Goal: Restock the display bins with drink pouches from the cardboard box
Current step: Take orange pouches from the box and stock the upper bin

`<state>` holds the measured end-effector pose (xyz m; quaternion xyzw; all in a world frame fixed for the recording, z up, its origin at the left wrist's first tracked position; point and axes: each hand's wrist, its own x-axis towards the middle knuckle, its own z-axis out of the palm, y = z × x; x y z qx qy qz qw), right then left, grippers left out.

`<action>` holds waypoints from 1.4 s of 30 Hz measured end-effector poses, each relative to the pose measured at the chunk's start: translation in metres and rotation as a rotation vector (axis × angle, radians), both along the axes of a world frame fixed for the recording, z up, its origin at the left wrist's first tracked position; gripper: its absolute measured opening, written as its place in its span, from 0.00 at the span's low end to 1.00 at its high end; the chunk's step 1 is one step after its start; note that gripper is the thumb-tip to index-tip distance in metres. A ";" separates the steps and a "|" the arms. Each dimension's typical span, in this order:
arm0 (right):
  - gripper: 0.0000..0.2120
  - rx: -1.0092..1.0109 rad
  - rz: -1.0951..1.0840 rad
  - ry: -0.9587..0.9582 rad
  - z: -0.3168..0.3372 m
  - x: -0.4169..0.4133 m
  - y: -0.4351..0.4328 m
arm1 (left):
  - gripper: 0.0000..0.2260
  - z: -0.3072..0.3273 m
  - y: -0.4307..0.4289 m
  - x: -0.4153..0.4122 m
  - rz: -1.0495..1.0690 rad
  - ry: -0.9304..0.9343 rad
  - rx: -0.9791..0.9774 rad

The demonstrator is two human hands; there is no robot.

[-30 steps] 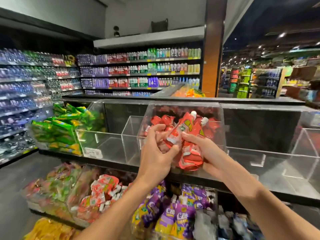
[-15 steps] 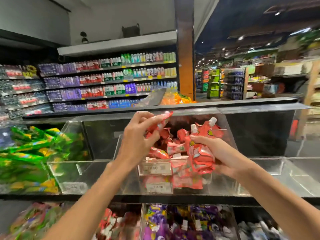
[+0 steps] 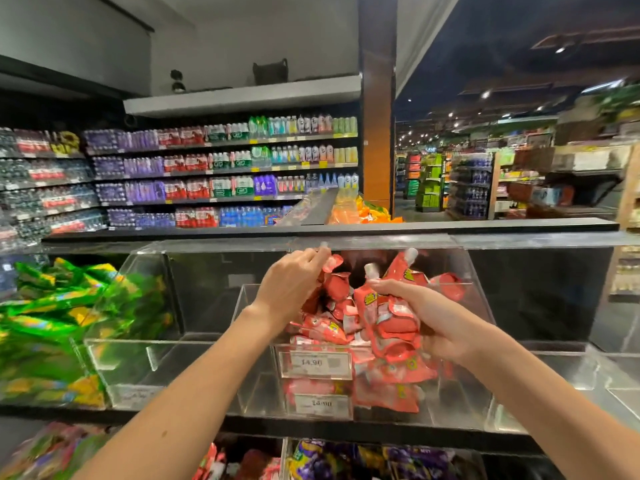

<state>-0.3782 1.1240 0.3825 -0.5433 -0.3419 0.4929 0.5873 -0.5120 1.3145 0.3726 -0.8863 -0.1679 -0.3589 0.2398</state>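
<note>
A clear acrylic display bin (image 3: 460, 386) in the middle of the upper shelf holds a pile of red drink pouches (image 3: 325, 329) with white caps. My left hand (image 3: 289, 284) reaches into the bin's opening and pinches one red pouch (image 3: 334, 263) by its top near the back. My right hand (image 3: 429, 318) grips a bunch of red pouches (image 3: 388, 311) over the front of the same bin. The cardboard box is out of view.
A bin of green pouches (image 3: 52, 323) sits at the left, with a bare acrylic bin (image 3: 131, 358) between it and the red one. Purple pouches (image 3: 346, 459) fill a lower bin. Two price tags (image 3: 313, 363) hang on the front. Bottle shelves (image 3: 221, 168) stand behind.
The view has closed in on the red bin. My left hand moved deeper toward the back of the bin with one pouch. My right hand keeps its bunch at the front.
</note>
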 end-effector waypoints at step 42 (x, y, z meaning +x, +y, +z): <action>0.15 0.008 -0.189 0.305 0.008 -0.011 0.024 | 0.39 -0.029 -0.077 -0.026 -0.375 -0.011 -0.656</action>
